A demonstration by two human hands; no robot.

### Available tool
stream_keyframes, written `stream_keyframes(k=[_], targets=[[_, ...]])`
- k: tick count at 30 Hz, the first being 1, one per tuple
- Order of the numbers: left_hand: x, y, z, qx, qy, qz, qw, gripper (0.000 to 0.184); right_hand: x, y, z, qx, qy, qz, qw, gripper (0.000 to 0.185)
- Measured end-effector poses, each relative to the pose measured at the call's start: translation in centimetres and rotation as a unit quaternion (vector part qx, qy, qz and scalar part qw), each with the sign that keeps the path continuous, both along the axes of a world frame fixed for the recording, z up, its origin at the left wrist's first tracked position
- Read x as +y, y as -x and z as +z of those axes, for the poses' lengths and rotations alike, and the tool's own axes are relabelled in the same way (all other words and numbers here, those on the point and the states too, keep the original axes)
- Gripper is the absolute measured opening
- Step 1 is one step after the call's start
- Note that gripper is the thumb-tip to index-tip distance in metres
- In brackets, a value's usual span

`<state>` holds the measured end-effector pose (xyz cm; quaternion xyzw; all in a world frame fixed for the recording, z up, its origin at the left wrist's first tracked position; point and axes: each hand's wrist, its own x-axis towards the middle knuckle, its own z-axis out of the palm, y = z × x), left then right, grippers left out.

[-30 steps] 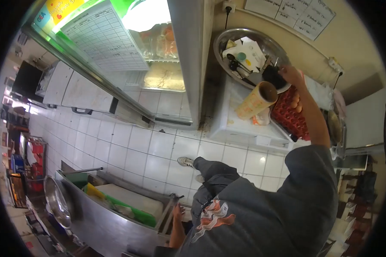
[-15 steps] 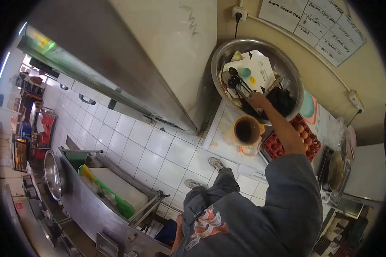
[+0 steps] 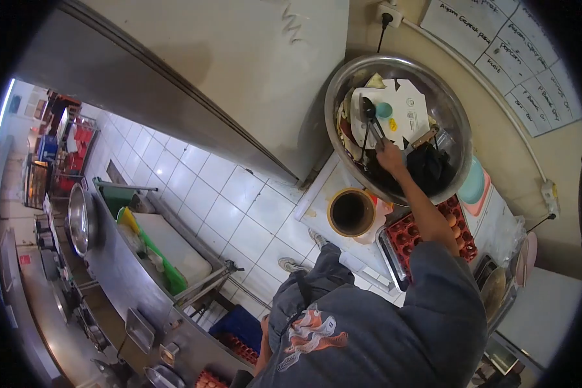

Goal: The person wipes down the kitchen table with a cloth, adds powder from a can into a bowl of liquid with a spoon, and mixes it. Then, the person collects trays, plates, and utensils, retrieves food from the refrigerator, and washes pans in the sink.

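My right hand [image 3: 389,157] reaches into a large steel bowl [image 3: 464,116] and is closed round the handle of a black-headed spoon [image 3: 369,108]. A thin dark handle lies alongside it. Beneath the spoon is a white cardboard sheet [image 3: 404,110] with a small turquoise cup [image 3: 384,110] and a yellow bit on it. To the right of my hand, a wooden-handled utensil [image 3: 425,137] rests against black plastic [image 3: 427,169] in the bowl. My left hand [image 3: 265,328] hangs low beside my waist, mostly hidden by my shirt; its fingers do not show.
A brown-rimmed pot [image 3: 351,212] and a red egg tray [image 3: 404,237] with several eggs stand on the white surface below the bowl. A pan [image 3: 495,291] is at the right. A steel counter [image 3: 126,275] stands left, with tiled floor [image 3: 236,194] between.
The view has shifted, and the bowl shows farther right. Spoon heads that lay apart on the cardboard now show closer together, and the spoon in my right hand points more upward.
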<state>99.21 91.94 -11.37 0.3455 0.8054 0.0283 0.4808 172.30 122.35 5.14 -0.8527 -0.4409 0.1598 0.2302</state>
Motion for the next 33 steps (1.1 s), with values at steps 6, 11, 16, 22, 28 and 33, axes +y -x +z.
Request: stream_keyframes(k=[6,11,16,22,28,33], targets=[[-2.6,-0.4,0.0,0.000,0.004,0.023,1.000,0.042,-0.5,-4.6,3.5,0.463,-0.039,-0.075,0.882,0.029],[-4.5,0.2,-0.7,-0.007,-0.001,0.038,0.999,0.042,0.8,-11.1,7.2,0.532,0.151,-0.107,0.826,0.025],[-8.0,-0.5,-2.4,-0.021,-0.012,0.072,0.997,0.042,0.4,-15.9,7.4,-0.243,0.191,0.115,0.944,0.039],[-12.3,-2.6,-2.5,-0.046,-0.001,0.110,0.993,0.043,-2.7,-14.1,13.2,-0.018,-0.035,-0.029,0.999,0.038],[-20.7,-5.7,-3.5,-0.068,-0.018,0.207,0.976,0.044,-12.2,4.9,25.5,0.370,-0.115,-0.088,0.918,0.060],[-26.8,-11.6,-0.1,-0.007,0.052,0.347,0.936,0.058,-14.5,18.3,22.3,0.442,-0.247,0.051,0.861,0.055]])
